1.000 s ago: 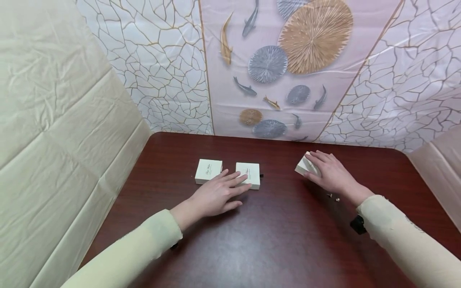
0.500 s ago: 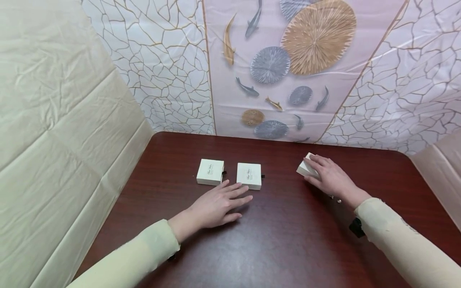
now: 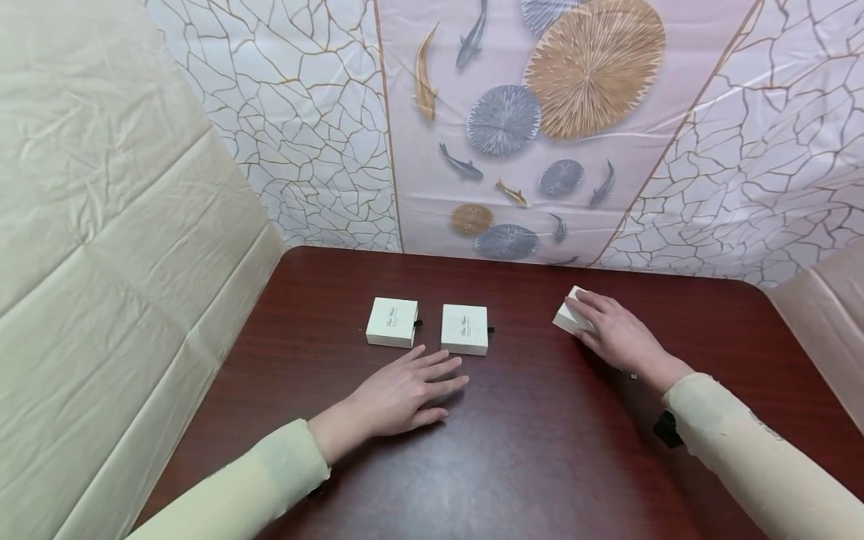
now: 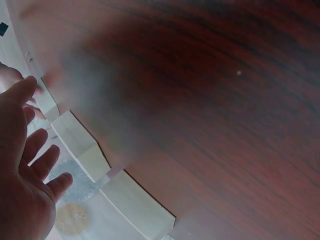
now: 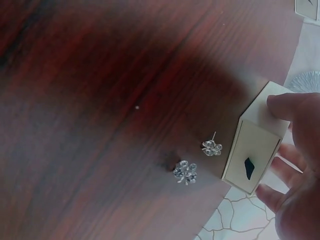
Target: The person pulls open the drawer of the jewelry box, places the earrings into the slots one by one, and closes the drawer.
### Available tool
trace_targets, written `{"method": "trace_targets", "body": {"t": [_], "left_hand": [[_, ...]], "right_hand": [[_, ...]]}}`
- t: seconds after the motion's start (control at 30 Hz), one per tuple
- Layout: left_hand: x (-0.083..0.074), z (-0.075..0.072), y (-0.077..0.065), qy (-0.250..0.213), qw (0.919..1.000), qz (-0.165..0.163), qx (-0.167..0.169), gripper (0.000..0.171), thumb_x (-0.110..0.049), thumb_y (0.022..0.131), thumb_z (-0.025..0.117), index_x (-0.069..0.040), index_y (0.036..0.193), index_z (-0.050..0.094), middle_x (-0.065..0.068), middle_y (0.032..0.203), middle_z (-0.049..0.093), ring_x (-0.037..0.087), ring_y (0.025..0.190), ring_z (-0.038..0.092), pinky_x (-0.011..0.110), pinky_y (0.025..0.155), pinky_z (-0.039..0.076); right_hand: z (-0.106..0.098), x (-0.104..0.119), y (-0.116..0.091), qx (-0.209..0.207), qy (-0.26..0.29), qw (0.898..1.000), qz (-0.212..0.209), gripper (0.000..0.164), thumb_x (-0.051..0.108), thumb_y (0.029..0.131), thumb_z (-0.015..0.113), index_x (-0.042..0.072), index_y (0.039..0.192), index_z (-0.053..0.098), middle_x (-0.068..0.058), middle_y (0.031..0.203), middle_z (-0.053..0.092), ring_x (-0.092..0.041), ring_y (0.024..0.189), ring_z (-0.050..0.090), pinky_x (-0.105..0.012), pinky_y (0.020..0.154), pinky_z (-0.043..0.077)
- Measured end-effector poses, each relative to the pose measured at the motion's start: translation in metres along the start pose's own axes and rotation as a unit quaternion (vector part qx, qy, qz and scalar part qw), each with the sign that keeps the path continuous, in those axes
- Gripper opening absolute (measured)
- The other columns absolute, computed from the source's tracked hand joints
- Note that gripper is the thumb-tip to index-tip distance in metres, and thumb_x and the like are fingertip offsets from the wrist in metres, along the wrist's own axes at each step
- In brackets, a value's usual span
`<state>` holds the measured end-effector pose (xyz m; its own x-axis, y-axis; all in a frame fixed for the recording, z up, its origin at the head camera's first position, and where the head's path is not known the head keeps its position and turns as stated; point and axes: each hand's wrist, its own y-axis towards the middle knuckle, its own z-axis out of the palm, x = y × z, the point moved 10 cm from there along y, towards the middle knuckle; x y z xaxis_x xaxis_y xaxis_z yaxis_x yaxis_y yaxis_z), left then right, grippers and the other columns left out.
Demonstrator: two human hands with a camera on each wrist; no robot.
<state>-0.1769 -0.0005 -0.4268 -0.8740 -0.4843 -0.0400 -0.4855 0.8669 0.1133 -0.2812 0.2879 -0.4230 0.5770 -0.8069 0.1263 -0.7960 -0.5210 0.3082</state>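
My right hand point(image 3: 624, 336) grips a small white drawer-style jewellery box point(image 3: 568, 318) at the right of the table, thumb on one side and fingers on the other. In the right wrist view, the box's end panel point(image 5: 252, 150) has a black pull tab. Two flower-shaped stud earrings with clear stones lie beside it, one earring point(image 5: 212, 148) nearer the box than the other earring point(image 5: 185, 172). My left hand point(image 3: 401, 394) holds nothing, fingers spread low over the table. Just beyond its fingertips sit a middle white box point(image 3: 464, 328) and a left white box point(image 3: 391, 321), both with printed lids.
The dark red-brown wooden table point(image 3: 526, 457) has rounded far corners. Behind it hangs a patterned cloth point(image 3: 445, 202) with fish and round leaf shapes. A cream cloth wall point(image 3: 121, 270) runs along the left side.
My left hand has drawn back from over the middle box towards me, uncovering both printed lids. My right hand stays at the right box, with its wrist now covering more of the earrings.
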Motion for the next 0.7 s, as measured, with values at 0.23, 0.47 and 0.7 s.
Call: {"method": "trace_targets", "body": {"t": [0.23,0.47,0.7], "left_hand": [[-0.002,0.002,-0.002,-0.002,1.0,0.004,0.003,0.056,-0.042,0.107,0.065,-0.018,0.157,0.057,0.011,0.164,0.05,0.031,0.152,0.046,0.057,0.125,0.036],[-0.003,0.005,-0.003,0.005,0.9999,0.005,0.012,0.056,-0.044,0.107,0.064,-0.019,0.157,0.057,0.009,0.164,0.05,0.029,0.153,0.046,0.054,0.126,0.035],[-0.004,0.008,-0.003,0.005,0.9998,0.01,0.014,0.055,-0.044,0.108,0.063,-0.02,0.157,0.058,0.008,0.164,0.05,0.028,0.153,0.046,0.053,0.126,0.035]], "right_hand": [[-0.001,0.009,-0.003,-0.015,0.009,0.999,-0.033,0.063,-0.001,0.082,0.086,-0.003,0.141,0.064,-0.031,0.145,0.059,-0.053,0.125,0.059,-0.065,0.097,0.053],[0.001,0.02,-0.006,-0.011,0.023,0.998,-0.061,0.065,-0.003,0.082,0.085,-0.002,0.143,0.064,-0.029,0.146,0.058,-0.05,0.129,0.057,-0.064,0.099,0.051],[0.003,0.031,-0.009,-0.003,0.026,0.996,-0.085,0.067,-0.002,0.082,0.086,0.001,0.145,0.063,-0.026,0.148,0.058,-0.047,0.134,0.055,-0.067,0.107,0.048]]}}
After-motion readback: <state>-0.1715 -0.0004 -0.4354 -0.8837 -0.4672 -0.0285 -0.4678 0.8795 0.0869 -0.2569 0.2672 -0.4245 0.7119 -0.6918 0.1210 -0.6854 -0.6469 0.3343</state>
